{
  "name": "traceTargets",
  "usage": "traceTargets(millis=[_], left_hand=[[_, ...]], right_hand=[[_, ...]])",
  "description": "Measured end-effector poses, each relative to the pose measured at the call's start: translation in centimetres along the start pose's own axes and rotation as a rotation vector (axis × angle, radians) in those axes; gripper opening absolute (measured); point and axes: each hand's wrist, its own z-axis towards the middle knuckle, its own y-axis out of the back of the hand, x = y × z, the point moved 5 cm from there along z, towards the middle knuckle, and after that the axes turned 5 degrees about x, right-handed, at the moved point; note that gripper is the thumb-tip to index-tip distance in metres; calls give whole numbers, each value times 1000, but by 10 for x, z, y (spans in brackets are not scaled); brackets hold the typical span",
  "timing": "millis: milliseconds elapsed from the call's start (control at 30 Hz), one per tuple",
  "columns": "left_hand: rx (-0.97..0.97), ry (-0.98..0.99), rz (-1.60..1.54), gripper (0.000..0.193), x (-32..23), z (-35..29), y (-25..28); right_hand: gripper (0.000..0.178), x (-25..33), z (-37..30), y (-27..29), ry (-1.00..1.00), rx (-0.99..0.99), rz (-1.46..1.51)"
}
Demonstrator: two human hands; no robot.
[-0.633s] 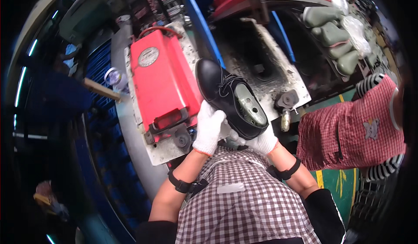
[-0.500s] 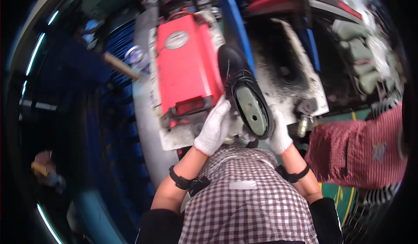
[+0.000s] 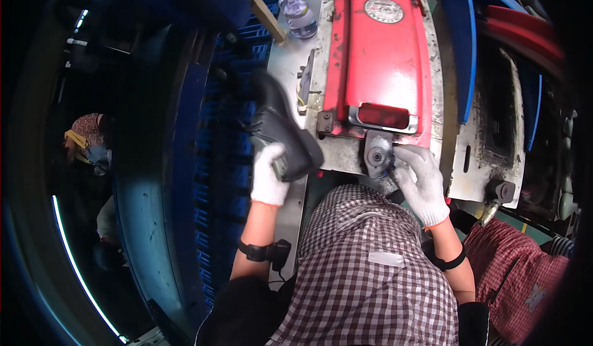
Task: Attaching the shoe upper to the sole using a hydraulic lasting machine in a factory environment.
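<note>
My gloved left hand (image 3: pixel 270 176) is closed around the opening of a black lace-up shoe (image 3: pixel 281 136). The shoe is tilted on its side, toe away from me, above the edge of a grey metal table. A little green of the form inside the shoe shows by my fingers. My gloved right hand (image 3: pixel 421 182) is curled at a dark metal latch (image 3: pixel 377 154) on the front of a red machine cover (image 3: pixel 386 56). Its fingertips bend around the latch's small handle, which they mostly hide. The red cover lies down over its base plate (image 3: pixel 343 154).
A clear water bottle (image 3: pixel 299 16) stands on the grey table (image 3: pixel 290 65) beside a wooden stick (image 3: pixel 265 12). Blue slatted racking (image 3: pixel 231 179) runs along the left. To the right is a second machine with a blackened pad (image 3: pixel 494 117). A person in a red checked apron (image 3: pixel 516 272) is close by on the right.
The shoe, held between both hands before, has swung left in my left hand alone. My right hand has let go of it and moved to the latch. The view has shifted left.
</note>
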Motion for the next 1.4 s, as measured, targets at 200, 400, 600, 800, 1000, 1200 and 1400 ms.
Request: traceTargets(millis=[200, 400, 600, 800, 1000, 1200, 1400], left_hand=[[-399, -17, 241, 18, -23, 93, 173], [-559, 39, 413, 24, -63, 162, 283], [-851, -297, 937, 73, -139, 201, 305], [-851, 77, 1427, 95, -120, 218, 319], [-656, -127, 1583, 84, -48, 172, 273], [-403, -35, 2029, 87, 60, 104, 228], [-408, -52, 1997, 79, 52, 91, 195]], right_hand=[[42, -30, -22, -56, -143, -48, -143], [50, -40, -24, -72, -153, -90, -281], [50, -39, -23, -72, -201, -124, -273], [48, -37, -22, -69, -225, -145, -283], [43, -39, -26, -65, -217, -218, -290], [30, -41, -27, -63, -354, -189, -223], [31, -52, -28, -70, -435, -55, -194]])
